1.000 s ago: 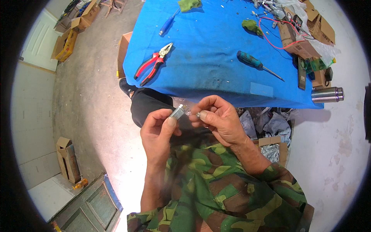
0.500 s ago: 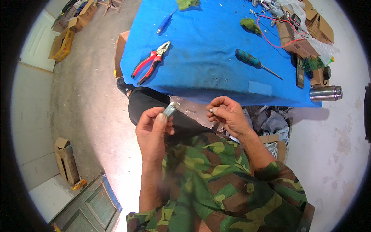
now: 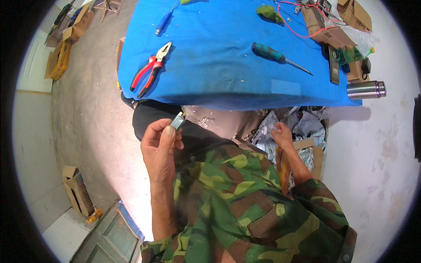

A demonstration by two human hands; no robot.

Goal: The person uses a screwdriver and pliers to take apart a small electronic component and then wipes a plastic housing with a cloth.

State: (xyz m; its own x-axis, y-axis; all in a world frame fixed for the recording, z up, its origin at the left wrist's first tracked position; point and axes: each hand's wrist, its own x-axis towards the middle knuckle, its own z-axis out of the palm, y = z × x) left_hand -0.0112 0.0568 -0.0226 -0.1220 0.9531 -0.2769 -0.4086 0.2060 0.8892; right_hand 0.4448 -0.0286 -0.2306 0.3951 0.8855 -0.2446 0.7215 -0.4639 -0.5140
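Observation:
Held upright between the thumb and fingers of my left hand (image 3: 160, 142) is a small grey-green lighter (image 3: 177, 122) with a metal top and a brassy bit sticking out at its end. It is above my left thigh, short of the table's near edge. My right hand (image 3: 283, 135) is lower and to the right, over a cardboard box (image 3: 317, 162) of crumpled silvery scrap (image 3: 265, 129). Its fingers are small in view and look curled together. Whether a tiny piece is between them cannot be made out.
On the blue-covered table (image 3: 201, 65) lie red-handled pliers (image 3: 152, 69), a blue screwdriver (image 3: 165, 23), a teal-handled screwdriver (image 3: 280, 58) and a green cloth (image 3: 268, 14). A steel flask (image 3: 366, 90) lies at the right corner. Cartons and a red wire (image 3: 294, 30) crowd the far right.
My right hand has moved right and down, away from the lighter, to the scrap box; the tiny silvery piece it pinched no longer shows. My left hand still holds the lighter. The view has shifted.

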